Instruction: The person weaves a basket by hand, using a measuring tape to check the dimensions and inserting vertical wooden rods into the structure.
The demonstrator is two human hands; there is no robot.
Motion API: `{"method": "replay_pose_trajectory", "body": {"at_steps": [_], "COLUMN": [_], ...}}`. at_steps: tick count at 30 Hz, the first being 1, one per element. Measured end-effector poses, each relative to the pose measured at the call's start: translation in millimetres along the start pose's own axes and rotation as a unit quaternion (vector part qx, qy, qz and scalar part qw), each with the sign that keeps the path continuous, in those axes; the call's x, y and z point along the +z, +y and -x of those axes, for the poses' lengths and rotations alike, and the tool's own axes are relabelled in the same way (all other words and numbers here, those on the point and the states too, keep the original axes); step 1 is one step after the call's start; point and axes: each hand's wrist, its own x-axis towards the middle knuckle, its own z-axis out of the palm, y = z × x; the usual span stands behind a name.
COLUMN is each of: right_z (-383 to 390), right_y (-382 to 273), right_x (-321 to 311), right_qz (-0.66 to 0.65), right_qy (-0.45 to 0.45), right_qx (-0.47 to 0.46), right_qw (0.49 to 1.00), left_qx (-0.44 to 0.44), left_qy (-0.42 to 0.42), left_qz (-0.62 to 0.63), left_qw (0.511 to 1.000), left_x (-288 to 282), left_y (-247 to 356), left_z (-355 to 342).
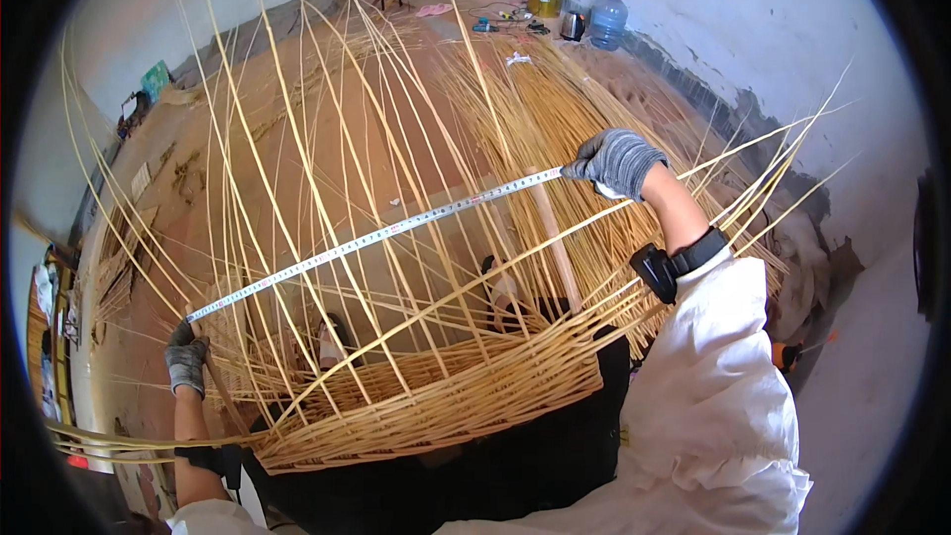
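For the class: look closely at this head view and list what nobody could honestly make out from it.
All in the head view:
- Marks on the tape measure: too small to read.
- Its case: covered by the gloved right hand.
- Exact grip of the left hand: too small.
- Tip of the tall rod: cut off by the top edge.

measuring tape [391,230] | left fingers [186,345] to right fingers [591,152] | wicker basket [436,404] below
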Motion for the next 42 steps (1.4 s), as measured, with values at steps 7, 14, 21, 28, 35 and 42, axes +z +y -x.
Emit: {"method": "replay_pose_trajectory", "body": {"at_steps": [7, 14, 21, 28, 35, 42], "right_z": [-6, -4, -2, -9, 35, 195], "right_y": [2, 1, -3, 7, -38, -17], "right_x": [7, 3, 1, 10, -18, -17], "right_qz": [-0.011, 0.004, 0.026, 0.036, 0.201, 0.229], "right_qy": [-0.009, -0.004, 0.008, 0.007, 0.292, 0.314], "right_qx": [0.011, -0.005, -0.004, -0.012, -0.265, -0.26], "right_qw": [1.0, 1.0, 1.0, 0.999, 0.897, 0.884], "left_qx": [0.035, 0.05, 0.051, 0.04, 0.171, 0.007], "left_qy": [0.003, -0.005, -0.013, -0.015, -0.066, -0.097], "left_qz": [-0.05, -0.039, -0.045, -0.033, -0.37, -0.056], "left_qw": [0.998, 0.998, 0.998, 0.999, 0.911, 0.994], "left_x": [-2, 0, 0, -2, -16, -68], "left_y": [-16, -8, -8, -17, -8, 17], "left_z": [-12, -6, -7, -12, -20, 78]}}
